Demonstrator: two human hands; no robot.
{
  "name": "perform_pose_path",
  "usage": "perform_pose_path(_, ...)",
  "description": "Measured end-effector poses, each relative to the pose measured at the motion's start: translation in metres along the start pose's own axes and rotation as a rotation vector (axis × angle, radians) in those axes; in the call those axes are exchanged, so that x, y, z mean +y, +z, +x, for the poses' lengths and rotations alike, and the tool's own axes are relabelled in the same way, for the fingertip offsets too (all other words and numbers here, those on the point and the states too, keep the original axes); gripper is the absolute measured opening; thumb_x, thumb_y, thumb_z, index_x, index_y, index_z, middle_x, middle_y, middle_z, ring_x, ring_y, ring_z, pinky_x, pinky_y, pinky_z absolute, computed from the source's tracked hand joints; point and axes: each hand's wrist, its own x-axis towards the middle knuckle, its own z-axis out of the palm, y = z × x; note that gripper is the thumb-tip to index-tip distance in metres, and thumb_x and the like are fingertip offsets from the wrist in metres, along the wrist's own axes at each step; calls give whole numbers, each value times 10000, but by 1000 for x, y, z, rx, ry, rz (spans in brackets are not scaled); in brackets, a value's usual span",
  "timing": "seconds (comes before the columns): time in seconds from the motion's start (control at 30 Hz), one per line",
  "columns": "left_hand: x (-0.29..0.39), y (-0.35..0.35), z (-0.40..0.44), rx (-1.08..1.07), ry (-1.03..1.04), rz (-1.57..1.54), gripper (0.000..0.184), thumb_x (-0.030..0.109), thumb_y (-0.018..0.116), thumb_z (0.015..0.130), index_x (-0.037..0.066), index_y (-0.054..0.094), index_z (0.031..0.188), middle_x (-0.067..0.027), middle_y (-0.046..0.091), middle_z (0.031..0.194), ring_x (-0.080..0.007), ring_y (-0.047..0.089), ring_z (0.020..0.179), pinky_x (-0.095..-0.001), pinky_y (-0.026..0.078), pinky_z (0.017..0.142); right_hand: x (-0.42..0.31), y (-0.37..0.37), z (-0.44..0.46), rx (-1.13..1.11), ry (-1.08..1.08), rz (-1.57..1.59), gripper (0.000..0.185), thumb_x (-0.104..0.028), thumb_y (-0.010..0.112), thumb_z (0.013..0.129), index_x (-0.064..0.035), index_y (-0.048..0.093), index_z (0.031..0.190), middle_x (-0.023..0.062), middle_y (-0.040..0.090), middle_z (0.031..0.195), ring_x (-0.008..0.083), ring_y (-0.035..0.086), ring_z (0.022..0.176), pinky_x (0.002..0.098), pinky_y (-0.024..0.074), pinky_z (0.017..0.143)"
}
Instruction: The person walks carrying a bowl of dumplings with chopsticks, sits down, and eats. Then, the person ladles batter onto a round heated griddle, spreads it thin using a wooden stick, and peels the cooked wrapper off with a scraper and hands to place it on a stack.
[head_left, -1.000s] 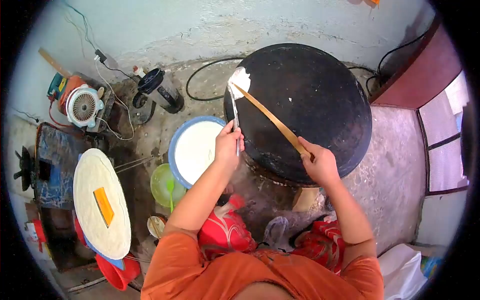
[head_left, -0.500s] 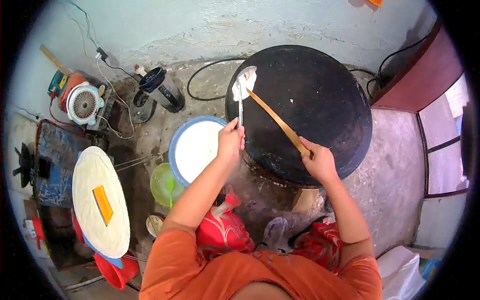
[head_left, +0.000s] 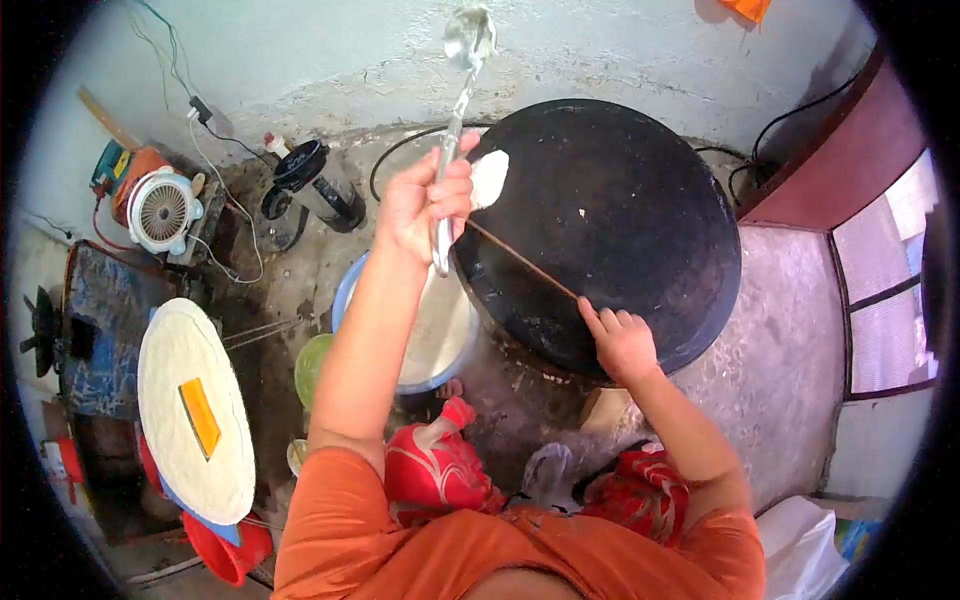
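My left hand (head_left: 432, 205) is wrapped round the handle of a metal ladle (head_left: 468, 40), raised with its batter-smeared bowl up against the wall. Below and right of that hand, a patch of white batter (head_left: 489, 178) lies at the left edge of the round black griddle (head_left: 610, 230). My right hand (head_left: 625, 343), over the griddle's near side, grips a thin wooden spreader (head_left: 530, 264). It slants up to the left, and its far end lies near the batter, partly hidden by my left hand. Beneath my left forearm stands a blue-rimmed basin (head_left: 440, 345) of white batter.
Left of me is a pale round stack of flatbreads (head_left: 200, 330) with a yellow scraper (head_left: 201, 418) on top. A red bucket (head_left: 228, 550) sits below it. A dark jug (head_left: 315, 180) and a small blower (head_left: 160, 210) are near the wall. A cable (head_left: 385, 165) runs behind the griddle.
My left hand has lifted the ladle up and away from the griddle, leaving batter there. My right hand has lowered slightly and turned the spreader so its thin edge shows.
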Motion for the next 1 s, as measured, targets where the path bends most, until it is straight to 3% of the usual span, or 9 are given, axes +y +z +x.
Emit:
perform_pose_path(0.1, 3, 17, -13, -114, -42, -166, 409, 122, 324, 936, -57, 280, 1302, -53, 392, 730, -83, 366, 505, -197, 326, 368, 11, 8, 44, 240, 47, -122, 544, -58, 530, 668, -97, 491, 1209, 52, 506, 742, 219, 509, 633, 333, 440, 573)
perform_pose_path(0.23, 8, 7, -53, 2, 16, -194, 370, 144, 352, 936, -51, 363, 1250, -43, 398, 696, -75, 358, 491, -198, 302, 358, 21, -8, 81, 74, 285, -21, 591, -92, 566, 709, -103, 427, 1283, 104, 553, 820, 256, 571, 730, 341, 473, 623)
perform_pose_path(0.3, 14, -24, -86, 15, 4, -205, 397, 117, 310, 931, -43, 322, 1294, -36, 388, 685, -85, 360, 487, -201, 321, 371, 18, 5, 75, 313, 361, 670, 484, -106, 550, 731, -145, 514, 1213, 138, 596, 844, 298, 601, 774, 363, 488, 685)
perform_pose_path(0.37, 11, -52, -120, 87, 29, -252, 393, 118, 331, 924, -38, 340, 1285, -35, 399, 685, -80, 362, 482, -191, 315, 373, -15, -8, 59, 43, 370, 496, 466, -116, 547, 725, -170, 536, 1189, 133, 599, 835, 300, 607, 761, 371, 495, 694)
perform_pose_path(0.5, 5, -90, -163, 423, 134, -344, 376, 136, 368, 915, -27, 384, 1254, -22, 401, 693, -65, 358, 486, -178, 298, 366, 8, 12, 89, 104, 308, 16, 573, -107, 561, 694, -156, 462, 1257, 99, 536, 775, 258, 587, 655, 376, 497, 635)
perform_pose_path(0.63, -9, -133, -206, 645, 201, -442, 347, 165, 402, 913, -21, 430, 1204, 1, 396, 694, -50, 350, 488, -167, 287, 372, -2, 15, 88, 261, 419, 615, 444, -119, 534, 741, -148, 534, 1183, 137, 534, 760, 309, 587, 697, 401, 488, 645)
perform_pose_path(0.7, -15, -152, -225, 717, 205, -433, 319, 152, 410, 904, -25, 449, 1166, 8, 397, 696, -47, 357, 493, -168, 295, 387, -22, 2, 68, 14, 369, 410, 443, -109, 526, 737, -155, 541, 1178, 133, 538, 767, 311, 587, 694, 408, 489, 617)
perform_pose_path(0.83, -27, -175, -233, 676, 251, -549, 308, 125, 402, 893, -46, 450, 1144, -6, 400, 675, -68, 370, 490, -191, 319, 396, 28, 17, 91, 176, 362, 28, 459, -91, 555, 716, -146, 522, 1170, 96, 535, 762, 263, 586, 656, 382, 477, 528)
perform_pose_path(1.0, -28, -170, -232, 682, 224, -543, 328, 134, 386, 907, -54, 434, 1171, -19, 413, 671, -76, 373, 487, -189, 322, 396, -11, 13, 90, 180, 486, 528, 403, -107, 540, 734, -176, 581, 1129, 112, 549, 773, 299, 595, 722, 380, 495, 674)
